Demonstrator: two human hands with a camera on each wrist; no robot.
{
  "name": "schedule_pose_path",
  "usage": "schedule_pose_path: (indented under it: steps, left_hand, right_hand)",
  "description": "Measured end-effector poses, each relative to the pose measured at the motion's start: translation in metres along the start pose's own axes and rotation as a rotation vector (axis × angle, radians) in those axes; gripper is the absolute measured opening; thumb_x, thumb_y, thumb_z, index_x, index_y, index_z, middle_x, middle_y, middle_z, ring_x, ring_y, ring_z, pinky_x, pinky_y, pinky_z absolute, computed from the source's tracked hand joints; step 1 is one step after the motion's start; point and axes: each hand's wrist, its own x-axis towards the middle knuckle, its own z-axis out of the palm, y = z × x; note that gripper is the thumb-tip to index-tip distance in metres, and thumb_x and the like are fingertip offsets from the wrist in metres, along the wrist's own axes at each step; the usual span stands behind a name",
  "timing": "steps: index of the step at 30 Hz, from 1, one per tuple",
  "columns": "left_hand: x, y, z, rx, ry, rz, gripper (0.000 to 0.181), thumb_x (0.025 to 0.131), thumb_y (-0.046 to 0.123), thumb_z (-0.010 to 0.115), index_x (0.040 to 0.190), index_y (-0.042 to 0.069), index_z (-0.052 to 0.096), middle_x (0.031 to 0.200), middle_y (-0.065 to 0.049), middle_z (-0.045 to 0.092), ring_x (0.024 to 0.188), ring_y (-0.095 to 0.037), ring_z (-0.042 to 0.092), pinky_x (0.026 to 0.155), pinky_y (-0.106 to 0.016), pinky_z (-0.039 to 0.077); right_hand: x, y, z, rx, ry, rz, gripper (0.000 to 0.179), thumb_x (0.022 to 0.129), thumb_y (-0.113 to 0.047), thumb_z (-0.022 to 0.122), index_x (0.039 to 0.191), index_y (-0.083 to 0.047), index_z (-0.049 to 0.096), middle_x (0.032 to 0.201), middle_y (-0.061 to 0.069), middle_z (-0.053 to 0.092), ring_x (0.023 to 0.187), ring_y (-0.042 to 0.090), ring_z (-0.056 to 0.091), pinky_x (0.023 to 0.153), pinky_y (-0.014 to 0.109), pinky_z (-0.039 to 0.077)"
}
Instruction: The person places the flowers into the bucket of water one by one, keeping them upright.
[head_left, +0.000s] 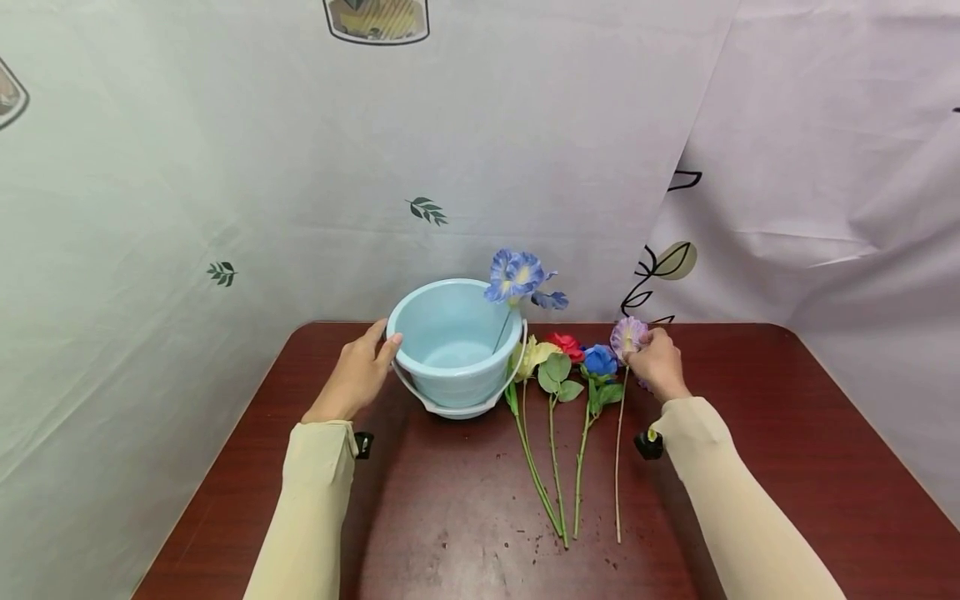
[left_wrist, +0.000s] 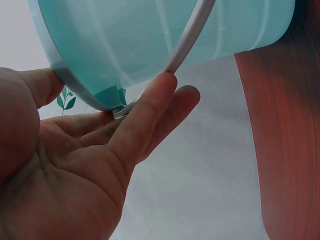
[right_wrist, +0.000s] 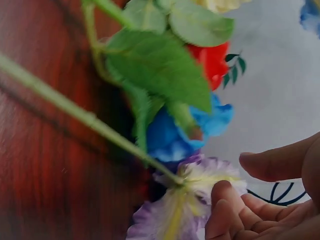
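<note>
A light blue bucket [head_left: 442, 385] stands on the table, with its handle hanging down in front. My left hand [head_left: 356, 371] holds its left rim, thumb over the edge and fingers along the outside by the handle [left_wrist: 192, 35]. Inside the bucket leans a light blue iris [head_left: 516, 275], its bloom above the rim. At the purple iris [head_left: 627, 335], my right hand [head_left: 660, 362] has its fingertips against the petals. The right wrist view shows the thumb [right_wrist: 270, 162] apart from the fingers. This iris's stem [right_wrist: 90, 120] runs out over the table.
Between bucket and right hand lie a yellow flower [head_left: 529, 357], a red flower [head_left: 566, 345] and a blue flower [head_left: 599, 360], stems pointing toward me. A pale printed cloth [head_left: 315, 208] hangs behind the dark red table [head_left: 450, 517]. Small dark crumbs lie near the stem ends.
</note>
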Motion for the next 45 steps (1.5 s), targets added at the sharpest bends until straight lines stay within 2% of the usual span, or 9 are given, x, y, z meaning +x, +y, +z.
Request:
schedule_pose_path:
  steps: [4,14,18,21,23,26,32,41,45]
  left_hand:
    - [0.001,-0.001,0.0,-0.004,0.001,0.001,0.061,0.104,0.038,0.039,0.154,0.008,0.02,0.146,-0.02,0.04,0.101,-0.033,0.064,0.094,-0.051,0.046]
    - [0.002,-0.001,0.001,0.014,0.006,0.005,0.063,0.104,0.039,0.039,0.154,0.006,0.02,0.146,-0.022,0.039,0.099,-0.031,0.065,0.095,-0.051,0.045]
    - [0.002,-0.001,0.001,0.011,0.005,0.01,0.062,0.104,0.039,0.039,0.154,0.006,0.02,0.146,-0.022,0.039,0.1,-0.032,0.066,0.095,-0.051,0.045]
    - [0.003,-0.001,0.001,0.009,0.005,0.011,0.063,0.104,0.04,0.039,0.154,0.007,0.02,0.146,-0.022,0.04,0.101,-0.033,0.065,0.095,-0.051,0.045]
    - [0.003,-0.001,0.001,0.009,0.006,0.01,0.063,0.104,0.041,0.039,0.154,0.007,0.02,0.146,-0.022,0.04,0.101,-0.033,0.065,0.095,-0.051,0.045]
    - [0.003,-0.002,0.0,0.01,0.007,0.011,0.063,0.104,0.041,0.038,0.154,0.007,0.021,0.144,-0.022,0.042,0.101,-0.034,0.065,0.094,-0.05,0.046]
    - [0.002,-0.002,0.0,0.01,0.013,0.017,0.063,0.103,0.042,0.039,0.153,0.006,0.022,0.141,-0.023,0.045,0.099,-0.033,0.065,0.093,-0.05,0.046]
    - [0.002,-0.002,0.0,0.008,0.012,0.015,0.063,0.103,0.042,0.039,0.153,0.007,0.023,0.141,-0.022,0.045,0.099,-0.032,0.065,0.093,-0.049,0.046]
    - [0.002,-0.002,0.0,0.003,0.009,0.014,0.062,0.104,0.041,0.039,0.153,0.007,0.023,0.142,-0.022,0.044,0.101,-0.033,0.065,0.093,-0.05,0.047]
  right_hand:
    - [0.003,0.008,0.004,-0.069,-0.006,-0.028,0.044,0.082,-0.01,0.063,0.113,0.014,0.044,0.105,0.034,0.053,0.095,0.046,0.053,0.079,0.052,0.046]
    - [0.001,0.015,0.011,-0.127,-0.084,0.017,0.064,0.083,-0.013,0.067,0.128,0.018,0.033,0.115,0.04,0.049,0.108,0.053,0.048,0.092,0.059,0.04]
    - [0.004,0.018,0.015,-0.051,-0.117,0.039,0.069,0.084,-0.006,0.065,0.135,0.02,0.026,0.116,0.04,0.047,0.097,0.048,0.056,0.074,0.046,0.055]
    - [0.005,0.018,0.016,0.046,-0.151,0.067,0.07,0.084,0.001,0.065,0.136,0.02,0.023,0.115,0.04,0.045,0.074,0.036,0.063,0.055,0.036,0.057]
    - [0.005,0.019,0.018,0.083,-0.16,0.079,0.069,0.083,0.003,0.066,0.134,0.02,0.024,0.114,0.04,0.045,0.063,0.029,0.063,0.052,0.033,0.056]
    - [0.004,0.021,0.019,0.093,-0.164,0.084,0.069,0.082,0.003,0.068,0.134,0.019,0.024,0.114,0.041,0.043,0.058,0.023,0.061,0.051,0.032,0.056]
    - [0.003,0.022,0.021,0.109,-0.164,0.081,0.068,0.082,0.004,0.068,0.132,0.019,0.025,0.114,0.041,0.042,0.066,0.03,0.062,0.05,0.03,0.056]
    - [0.004,0.021,0.021,0.101,-0.144,0.066,0.068,0.079,0.007,0.062,0.133,0.019,0.024,0.118,0.04,0.041,0.097,0.05,0.052,0.05,0.03,0.055]
    - [0.004,0.02,0.02,0.093,-0.121,0.052,0.068,0.076,0.007,0.061,0.133,0.018,0.025,0.117,0.041,0.042,0.098,0.05,0.05,0.049,0.03,0.055]
